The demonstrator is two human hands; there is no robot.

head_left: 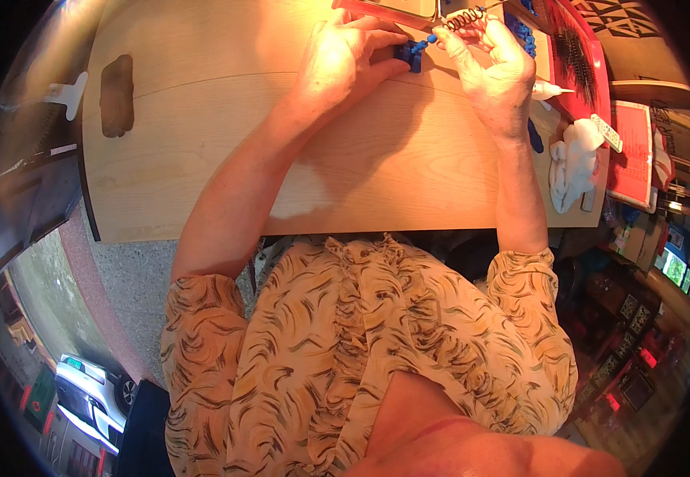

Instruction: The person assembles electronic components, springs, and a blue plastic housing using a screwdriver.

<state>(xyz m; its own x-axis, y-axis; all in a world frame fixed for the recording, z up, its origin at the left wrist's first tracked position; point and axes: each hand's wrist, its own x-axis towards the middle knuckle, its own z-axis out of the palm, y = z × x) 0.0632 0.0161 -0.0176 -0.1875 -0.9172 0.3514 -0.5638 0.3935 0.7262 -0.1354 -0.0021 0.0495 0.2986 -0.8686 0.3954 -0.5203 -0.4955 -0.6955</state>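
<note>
At the far side of the wooden table, my left hand (341,63) is closed with its fingertips on a small blue piece (413,54), whose exact kind I cannot make out. My right hand (500,75) pinches a dark spiral coil (464,20) that slants up to the right. At the coil's lower left end is a small blue tip (432,38), right beside the blue piece. Fingers partly hide both things.
A red-edged tray (380,12) lies beyond my hands. On the right are several blue pieces (522,36), a red tray (591,56) holding dark bristly things, a white nozzle bottle (548,90) and a white cloth (574,163). A brown oblong object (117,95) lies far left.
</note>
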